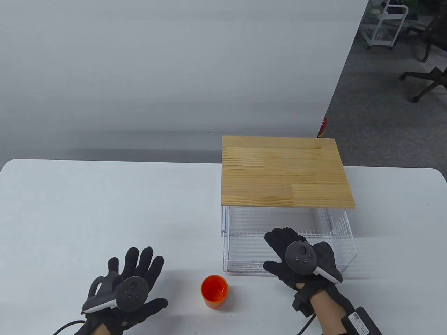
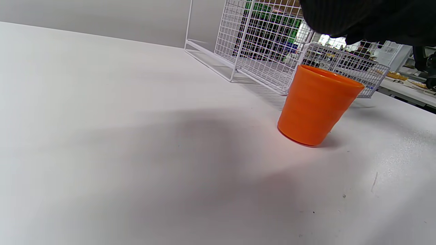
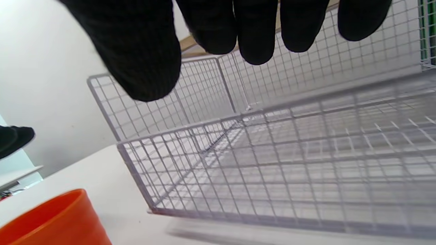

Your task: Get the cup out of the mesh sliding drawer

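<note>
Standing upright on the worktop (image 1: pixel 104 195), cup (image 1: pixel 214 291) is out of the open drawer (image 1: pixel 290 249); both hands' fingers (image 3: pixel 143 51) spread, holding nothing; task looks done

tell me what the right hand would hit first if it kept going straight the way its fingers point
Probably the mesh drawer: the right hand hangs at its pulled-out front, fingers aimed inward under the wooden top. It looks slightly above the front rim, so depth is unclear.
</note>
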### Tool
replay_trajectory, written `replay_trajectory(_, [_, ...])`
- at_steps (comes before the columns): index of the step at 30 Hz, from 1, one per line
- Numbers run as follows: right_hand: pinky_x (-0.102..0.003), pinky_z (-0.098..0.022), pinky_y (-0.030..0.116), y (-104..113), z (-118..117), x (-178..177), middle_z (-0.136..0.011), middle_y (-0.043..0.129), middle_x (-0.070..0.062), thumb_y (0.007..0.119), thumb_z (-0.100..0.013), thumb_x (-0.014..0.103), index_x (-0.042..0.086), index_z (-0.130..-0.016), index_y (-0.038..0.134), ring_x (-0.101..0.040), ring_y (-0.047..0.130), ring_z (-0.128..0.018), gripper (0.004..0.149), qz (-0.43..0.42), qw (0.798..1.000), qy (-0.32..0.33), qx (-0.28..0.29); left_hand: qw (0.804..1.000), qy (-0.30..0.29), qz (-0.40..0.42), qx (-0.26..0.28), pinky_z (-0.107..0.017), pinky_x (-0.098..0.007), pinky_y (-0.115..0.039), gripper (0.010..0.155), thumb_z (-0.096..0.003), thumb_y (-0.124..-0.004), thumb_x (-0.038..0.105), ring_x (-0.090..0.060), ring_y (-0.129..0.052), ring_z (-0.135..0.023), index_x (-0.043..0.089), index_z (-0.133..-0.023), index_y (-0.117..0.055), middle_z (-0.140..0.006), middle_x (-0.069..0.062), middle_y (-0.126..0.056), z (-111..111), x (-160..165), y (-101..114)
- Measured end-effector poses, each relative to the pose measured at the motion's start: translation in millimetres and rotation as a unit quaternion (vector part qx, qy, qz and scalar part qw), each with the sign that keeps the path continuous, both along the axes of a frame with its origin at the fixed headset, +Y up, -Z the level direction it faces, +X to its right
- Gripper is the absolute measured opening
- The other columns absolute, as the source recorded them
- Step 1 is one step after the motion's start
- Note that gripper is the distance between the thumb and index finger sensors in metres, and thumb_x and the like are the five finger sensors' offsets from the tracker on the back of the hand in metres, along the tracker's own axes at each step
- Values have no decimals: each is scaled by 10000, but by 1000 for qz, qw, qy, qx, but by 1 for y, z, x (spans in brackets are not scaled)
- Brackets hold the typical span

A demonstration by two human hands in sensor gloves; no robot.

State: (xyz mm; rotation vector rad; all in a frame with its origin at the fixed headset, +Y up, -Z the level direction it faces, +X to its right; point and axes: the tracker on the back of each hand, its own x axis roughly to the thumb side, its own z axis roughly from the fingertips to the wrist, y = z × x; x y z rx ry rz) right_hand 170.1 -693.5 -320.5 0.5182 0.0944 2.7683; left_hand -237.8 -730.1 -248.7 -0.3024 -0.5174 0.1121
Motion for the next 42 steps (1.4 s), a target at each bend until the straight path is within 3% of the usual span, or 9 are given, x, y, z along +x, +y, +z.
replay_trajectory(6, [-801,-672,636,-17,-8,2,-1117,740,-267,927,-500,365,163,-1019,717,-615,739,-1008,595,83,993,-28,-83,1000,-3,-2,-1,-514,-849,-13,959,-556,-567,668,-613,78,-951,157,-1098,37,-1110,-248,94,0,1,0])
replay_trajectory(15, [-764,-613,759,-29,-13,0,-1046,866,-274,917,-539,303,162,-965,820,-578,899,-926,460,123,986,-34,-110,1000,1,2,3,-515,-849,-14,957,-558,-567,666,-612,74,-952,155,-1099,35,-1111,-250,92,1,-1,2])
replay_trajectory(28, [-681,-536,897,-35,-16,-3,-871,1048,-210,878,-580,191,204,-843,931,-463,1082,-768,269,145,984,-31,-98,1000,3,2,1,-522,-851,-23,956,-558,-569,664,-614,70,-954,154,-1100,31,-1113,-252,85,0,-2,2])
replay_trajectory(42, [-654,-499,944,-35,-16,-5,-824,1091,-172,856,-595,161,231,-804,957,-426,1127,-725,243,158,985,-29,-63,1000,3,-1,0,-524,-850,-25,955,-560,-571,661,-614,67,-954,153,-1101,29,-1114,-253,82,-1,-2,2])
